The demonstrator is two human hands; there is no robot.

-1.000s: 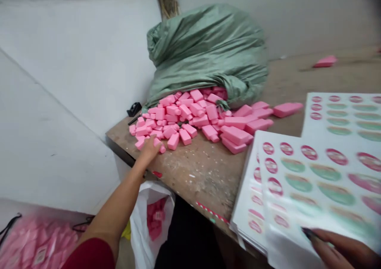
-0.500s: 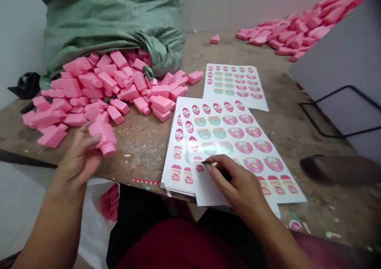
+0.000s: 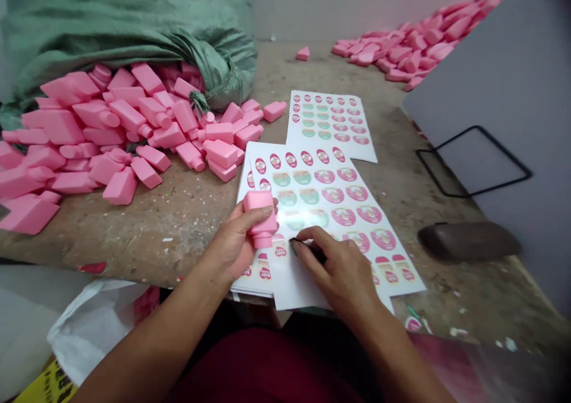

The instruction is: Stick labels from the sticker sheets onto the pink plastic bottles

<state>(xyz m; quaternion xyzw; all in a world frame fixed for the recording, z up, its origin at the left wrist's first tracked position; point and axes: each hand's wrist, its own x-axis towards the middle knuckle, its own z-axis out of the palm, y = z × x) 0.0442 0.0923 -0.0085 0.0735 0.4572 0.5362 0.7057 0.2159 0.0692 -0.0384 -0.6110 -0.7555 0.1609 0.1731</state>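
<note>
A pink bottle (image 3: 260, 216) is gripped in my left hand (image 3: 236, 242), its neck pointing toward me, over the left part of the sticker sheets. My right hand (image 3: 332, 266) pinches a thin dark tool (image 3: 307, 248), whose tip is beside a small red-and-cream sticker (image 3: 280, 247) on the top sheet (image 3: 294, 284). Rows of pink, green and red stickers cover that sheet. More sheets lie beneath it, and a smaller-looking sticker sheet (image 3: 328, 150) lies behind.
Many pink bottles (image 3: 120, 183) spill from a green sack (image 3: 134, 22) at the left. More pink bottles (image 3: 414, 49) are heaped at the back right. A grey panel (image 3: 504, 82), a black wire frame (image 3: 475, 196) and a brown case (image 3: 468, 241) stand or lie right. A white bag (image 3: 96, 320) hangs below the table edge.
My left hand has carried the pink bottle rightward from beside the pile to over the sheets. My right hand still holds the dark tool near the same sticker. The view has shifted.
</note>
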